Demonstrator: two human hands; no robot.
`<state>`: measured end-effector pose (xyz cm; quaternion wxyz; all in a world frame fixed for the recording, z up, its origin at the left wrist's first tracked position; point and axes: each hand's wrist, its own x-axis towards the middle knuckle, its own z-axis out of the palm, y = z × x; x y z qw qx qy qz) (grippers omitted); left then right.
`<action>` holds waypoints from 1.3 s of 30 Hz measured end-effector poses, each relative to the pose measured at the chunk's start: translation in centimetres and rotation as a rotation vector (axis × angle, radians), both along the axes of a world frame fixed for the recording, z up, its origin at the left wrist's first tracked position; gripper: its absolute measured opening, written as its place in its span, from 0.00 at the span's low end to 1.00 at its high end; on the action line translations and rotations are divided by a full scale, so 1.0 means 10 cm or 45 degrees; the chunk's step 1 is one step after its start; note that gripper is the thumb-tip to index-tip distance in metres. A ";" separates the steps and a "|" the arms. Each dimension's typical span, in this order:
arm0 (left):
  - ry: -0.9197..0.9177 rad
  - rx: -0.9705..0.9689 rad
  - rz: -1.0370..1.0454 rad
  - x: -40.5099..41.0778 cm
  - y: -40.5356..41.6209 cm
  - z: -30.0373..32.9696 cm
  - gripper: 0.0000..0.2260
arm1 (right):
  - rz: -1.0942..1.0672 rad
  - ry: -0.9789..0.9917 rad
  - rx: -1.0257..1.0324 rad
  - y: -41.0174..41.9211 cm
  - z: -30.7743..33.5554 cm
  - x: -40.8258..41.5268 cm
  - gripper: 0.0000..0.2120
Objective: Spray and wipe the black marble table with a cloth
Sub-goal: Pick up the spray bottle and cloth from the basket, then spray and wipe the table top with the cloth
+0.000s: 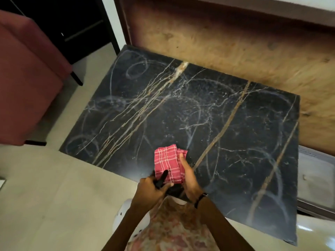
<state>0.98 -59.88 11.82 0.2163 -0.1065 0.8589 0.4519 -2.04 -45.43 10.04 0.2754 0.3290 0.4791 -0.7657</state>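
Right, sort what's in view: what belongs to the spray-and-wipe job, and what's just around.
For the job:
black marble table
red checked cloth, in the right hand
black spray nozzle, in the left hand

Just around:
red armchair
brown wooden panel
pale tiled floor

The table [226,127] top lies bare beyond the cloth [167,163] at its near edge, a board [235,51] rising behind and a chair [23,87] left.
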 end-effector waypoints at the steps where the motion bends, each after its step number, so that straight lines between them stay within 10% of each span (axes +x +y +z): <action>1: -0.010 0.007 0.020 -0.01 -0.03 -0.03 0.22 | 0.018 0.007 0.028 -0.01 -0.03 -0.01 0.23; 39: -0.318 0.241 0.008 -0.18 -0.07 0.08 0.11 | 0.014 0.041 -0.107 0.18 -0.35 -0.13 0.31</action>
